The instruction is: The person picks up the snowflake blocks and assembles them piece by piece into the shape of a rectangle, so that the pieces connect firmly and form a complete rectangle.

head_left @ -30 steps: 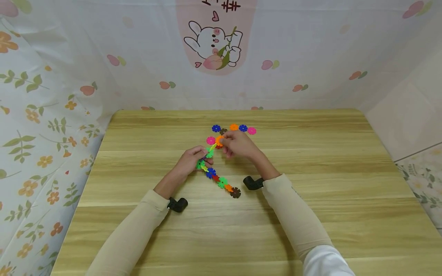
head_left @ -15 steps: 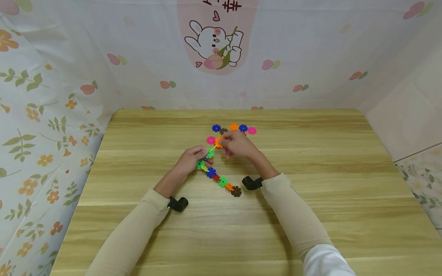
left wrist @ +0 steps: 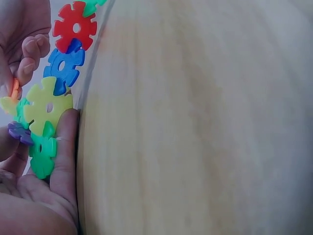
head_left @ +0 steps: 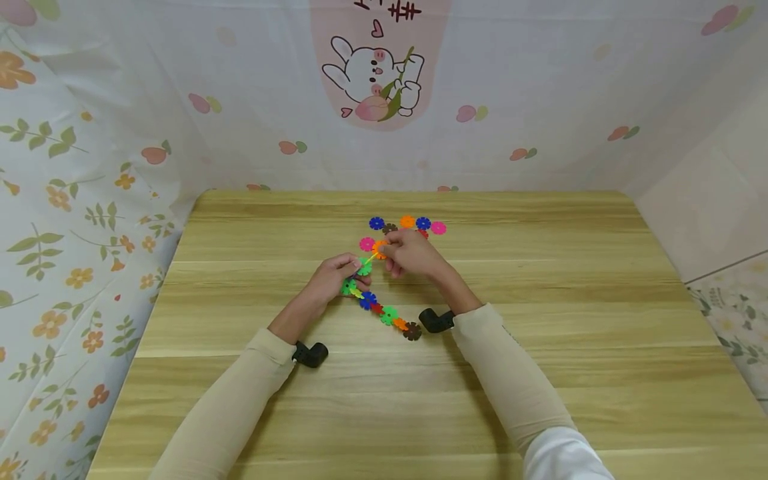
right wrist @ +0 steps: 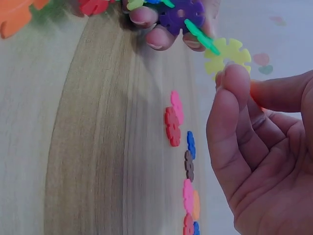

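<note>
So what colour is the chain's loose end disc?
That disc is brown, clearest in the head view.

From above, the right hand (head_left: 414, 252) partly covers a brown disc (head_left: 389, 227) toward the far edge of the tabletop (head_left: 540, 347), and the left hand (head_left: 333, 277) hides most of the purple disc (right wrist: 171, 20)

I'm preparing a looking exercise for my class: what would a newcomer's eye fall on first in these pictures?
Probably the bright chain of notched discs, gripped by the left hand and slanting down to the right in the head view, with the right hand pinching an orange disc at its other end. Next come the loose discs on the table, mostly beyond the hands, then the rabbit printed on the cloth behind.
</note>
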Tool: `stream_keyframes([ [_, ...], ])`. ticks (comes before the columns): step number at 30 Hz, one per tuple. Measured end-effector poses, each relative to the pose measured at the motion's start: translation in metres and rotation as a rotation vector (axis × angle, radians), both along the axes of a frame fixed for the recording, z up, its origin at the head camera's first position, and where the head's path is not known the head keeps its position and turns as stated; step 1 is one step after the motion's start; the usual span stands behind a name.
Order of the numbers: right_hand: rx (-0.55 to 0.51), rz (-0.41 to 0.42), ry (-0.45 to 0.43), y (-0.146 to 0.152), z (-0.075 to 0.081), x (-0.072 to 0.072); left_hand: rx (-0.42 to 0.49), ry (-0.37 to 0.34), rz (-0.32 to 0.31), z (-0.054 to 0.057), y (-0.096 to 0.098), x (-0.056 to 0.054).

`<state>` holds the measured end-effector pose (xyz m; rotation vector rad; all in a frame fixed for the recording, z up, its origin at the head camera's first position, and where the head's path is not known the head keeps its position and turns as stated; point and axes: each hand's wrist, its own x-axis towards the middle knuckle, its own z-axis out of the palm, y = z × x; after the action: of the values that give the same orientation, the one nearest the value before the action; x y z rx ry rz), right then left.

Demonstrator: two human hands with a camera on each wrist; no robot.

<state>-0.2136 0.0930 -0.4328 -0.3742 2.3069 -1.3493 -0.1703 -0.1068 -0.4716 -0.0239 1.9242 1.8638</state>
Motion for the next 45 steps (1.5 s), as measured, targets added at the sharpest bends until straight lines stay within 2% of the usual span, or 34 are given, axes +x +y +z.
stream_keyframes([
  [7,-0.021,-0.002,-0.012,0.003,-0.003,-0.001,-0.003,-0.061,-0.017,0.004,-0.001,-0.001],
  [10,-0.032,0.006,-0.003,0.003,-0.003,-0.001,-0.003,-0.065,-0.019,0.008,-0.002,0.0],
  [16,-0.054,0.005,-0.001,0.006,0.003,0.0,-0.007,-0.03,-0.049,0.013,-0.001,0.003],
  [24,-0.039,0.064,0.01,0.01,0.011,-0.002,-0.147,0.031,-0.09,0.022,-0.004,0.006],
  [29,-0.04,0.1,0.001,0.009,0.015,-0.002,-0.192,0.082,-0.121,0.031,-0.003,0.006],
  [32,-0.053,0.12,-0.005,0.008,0.015,-0.001,-0.169,0.109,-0.128,0.034,0.0,0.005],
  [33,-0.056,0.127,-0.002,0.007,0.015,-0.001,-0.158,0.119,-0.124,0.031,0.0,0.003],
  [38,-0.062,0.136,-0.019,0.007,0.017,-0.001,-0.106,0.135,-0.102,0.031,0.003,0.002],
  [42,-0.065,0.113,-0.028,0.011,0.018,-0.005,-0.064,0.12,-0.074,0.032,0.002,0.002],
  [45,-0.084,0.075,-0.05,0.018,0.017,-0.01,-0.072,0.111,-0.051,0.032,0.001,0.003],
])
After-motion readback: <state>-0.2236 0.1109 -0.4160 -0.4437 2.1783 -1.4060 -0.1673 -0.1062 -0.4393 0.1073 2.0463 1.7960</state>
